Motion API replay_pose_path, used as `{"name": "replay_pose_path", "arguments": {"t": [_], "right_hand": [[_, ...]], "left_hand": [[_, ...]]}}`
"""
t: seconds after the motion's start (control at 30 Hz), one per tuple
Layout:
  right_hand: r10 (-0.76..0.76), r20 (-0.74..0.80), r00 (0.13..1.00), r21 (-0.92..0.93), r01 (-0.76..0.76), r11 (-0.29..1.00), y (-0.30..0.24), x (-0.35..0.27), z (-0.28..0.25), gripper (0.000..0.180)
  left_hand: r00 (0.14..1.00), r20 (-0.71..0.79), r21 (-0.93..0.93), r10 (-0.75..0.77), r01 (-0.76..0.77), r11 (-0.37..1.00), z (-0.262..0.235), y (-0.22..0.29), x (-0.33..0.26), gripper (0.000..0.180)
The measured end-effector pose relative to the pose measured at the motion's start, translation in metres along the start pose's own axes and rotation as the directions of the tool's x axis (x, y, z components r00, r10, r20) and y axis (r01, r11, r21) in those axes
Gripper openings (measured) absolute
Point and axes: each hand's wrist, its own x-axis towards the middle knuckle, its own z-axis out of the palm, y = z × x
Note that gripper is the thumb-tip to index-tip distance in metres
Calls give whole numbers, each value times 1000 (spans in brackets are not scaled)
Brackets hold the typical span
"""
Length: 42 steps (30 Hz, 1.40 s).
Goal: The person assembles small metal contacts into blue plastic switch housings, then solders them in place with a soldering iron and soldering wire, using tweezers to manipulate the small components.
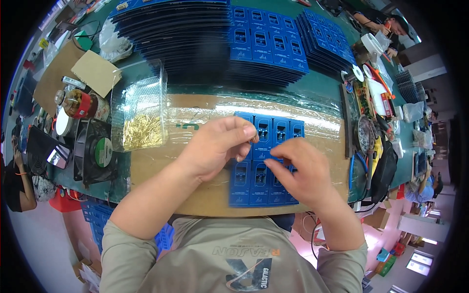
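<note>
Over the cardboard-covered work area lies a blue circuit board panel [265, 196], divided into several repeated sections with rectangular cutouts. My left hand [217, 146] is above its left part, fingers curled and thumb pressed to the index finger. A tiny brownish bit shows at those fingertips, too small to name. My right hand [305, 168] hovers over the panel's right side, its thumb and index tips slightly apart with nothing visible between them. To the left, a clear plastic tray [117, 124] holds a heap of small gold pins [142, 132].
Tall stacks of blue panels [268, 36] stand at the back. On the left are a black fan [95, 152], a jar with a red label [80, 103] and cardboard pieces [97, 73]. Tools, including blue-handled pliers [351, 171], lie right. A co-worker [386, 27] sits at the far right.
</note>
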Motion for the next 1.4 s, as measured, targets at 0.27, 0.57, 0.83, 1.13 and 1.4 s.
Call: {"name": "replay_pose_path", "arguments": {"t": [0.27,0.57,0.83,1.13,1.4], "right_hand": [[-237,-143,961,-32,235,971,9,22,16,21],[-52,21,998,201,47,978,10,25,4,16],[-69,-127,990,139,86,987,10,22,21,12],[450,80,889,701,-371,608,30,-30,-18,8],[288,284,914,-101,-271,957,31,-62,-41,18]], "left_hand": [[998,15,10,-64,64,998,0,-3,-1,19],[996,49,-20,-76,77,997,-1,-4,-4,19],[994,49,-84,-93,96,992,0,-3,-3,16],[997,-46,-146,61,-67,987,-2,-1,2,17],[995,-43,-96,91,-95,991,-1,-1,-1,18]]}}
